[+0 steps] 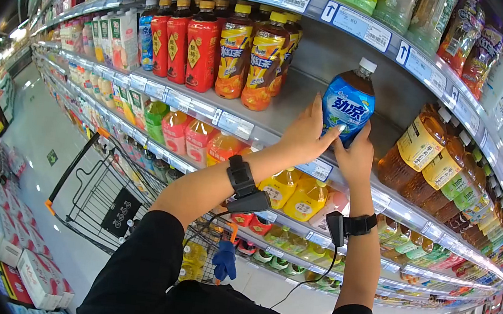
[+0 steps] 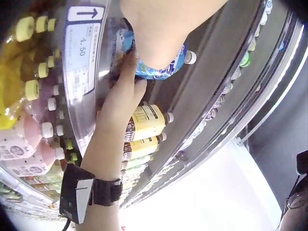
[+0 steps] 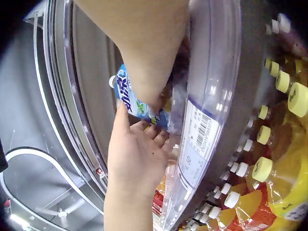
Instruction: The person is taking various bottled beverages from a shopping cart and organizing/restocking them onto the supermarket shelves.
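Fingers [image 1: 317, 110] partly curled around blue-labelled bottle [image 1: 349, 106]

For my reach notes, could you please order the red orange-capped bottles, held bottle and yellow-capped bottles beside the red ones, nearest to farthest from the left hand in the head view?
1. Held bottle, touching the left hand
2. Yellow-capped bottles, left of the hand
3. Red orange-capped bottles, farther left
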The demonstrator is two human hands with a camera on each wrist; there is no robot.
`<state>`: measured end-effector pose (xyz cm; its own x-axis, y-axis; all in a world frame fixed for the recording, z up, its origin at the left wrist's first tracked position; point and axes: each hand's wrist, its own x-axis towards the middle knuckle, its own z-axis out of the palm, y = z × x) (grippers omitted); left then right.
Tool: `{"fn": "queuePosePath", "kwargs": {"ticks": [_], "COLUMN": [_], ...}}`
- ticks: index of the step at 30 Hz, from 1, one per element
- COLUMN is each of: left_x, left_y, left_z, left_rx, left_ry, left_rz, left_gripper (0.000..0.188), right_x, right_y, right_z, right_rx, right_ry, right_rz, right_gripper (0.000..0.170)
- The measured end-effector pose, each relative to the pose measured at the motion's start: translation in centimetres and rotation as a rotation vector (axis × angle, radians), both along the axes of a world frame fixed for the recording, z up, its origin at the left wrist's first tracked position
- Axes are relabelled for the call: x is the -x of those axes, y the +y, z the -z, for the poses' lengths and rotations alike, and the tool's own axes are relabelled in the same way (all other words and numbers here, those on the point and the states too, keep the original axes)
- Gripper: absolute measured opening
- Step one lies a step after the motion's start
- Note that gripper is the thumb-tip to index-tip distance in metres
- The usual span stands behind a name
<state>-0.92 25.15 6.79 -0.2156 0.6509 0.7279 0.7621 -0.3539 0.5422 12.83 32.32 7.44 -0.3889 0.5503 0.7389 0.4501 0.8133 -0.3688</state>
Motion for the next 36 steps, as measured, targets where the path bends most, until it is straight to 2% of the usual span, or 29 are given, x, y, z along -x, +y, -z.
{"fn": "queuePosePath", "kwargs": {"ticks": [4, 10, 11, 14, 18, 22, 25, 28, 32, 36], "left_x": [0.4, 1.3, 1.2, 2.2, 3.0, 3.5, 3.8, 3.9, 4.4, 6.5], "left_y": [-0.1, -0.6, -1.1, -0.6, -0.8, -1.3, -1.8, -2.3, -2.1, 0.7], "left_z": [0.3, -0.4, -0.7, -0.4, -0.5, -0.7, -1.0, -0.8, -1.3, -1.0], "left_rx": [-0.083, -0.025, 0.020, -0.109, -0.156, -0.132, -0.067, -0.012, 0.047, 0.072], "left_ry": [0.112, 0.265, 0.230, 0.375, 0.452, 0.467, 0.500, 0.514, 0.520, 0.379], "left_rz": [-0.063, -0.126, -0.107, -0.197, -0.270, -0.239, -0.231, -0.214, -0.229, -0.223], "left_gripper": [0.080, 0.080, 0.073, 0.071, 0.065, 0.065, 0.070, 0.072, 0.072, 0.067], "right_x": [-0.2, -0.5, -0.6, -0.7, -0.7, -0.7, -0.2, -0.1, 0.7, 3.6], "right_y": [-0.3, -0.1, -0.2, 0.2, -0.3, -0.1, 1.5, 2.6, 1.3, 3.7], "right_z": [-0.3, -0.4, -0.6, -0.2, -0.5, -0.5, 0.2, -0.6, -3.8, -3.6], "right_rx": [0.023, 0.059, 0.062, 0.037, 0.039, 0.014, 0.023, 0.127, 0.306, 0.294], "right_ry": [-0.008, -0.031, -0.048, -0.036, -0.021, -0.007, 0.106, -0.009, -0.184, -0.170], "right_rz": [-0.015, -0.053, -0.065, -0.093, -0.116, -0.146, -0.228, -0.196, -0.153, -0.097], "right_gripper": [0.080, 0.074, 0.073, 0.073, 0.070, 0.076, 0.084, 0.092, 0.072, 0.076]}}
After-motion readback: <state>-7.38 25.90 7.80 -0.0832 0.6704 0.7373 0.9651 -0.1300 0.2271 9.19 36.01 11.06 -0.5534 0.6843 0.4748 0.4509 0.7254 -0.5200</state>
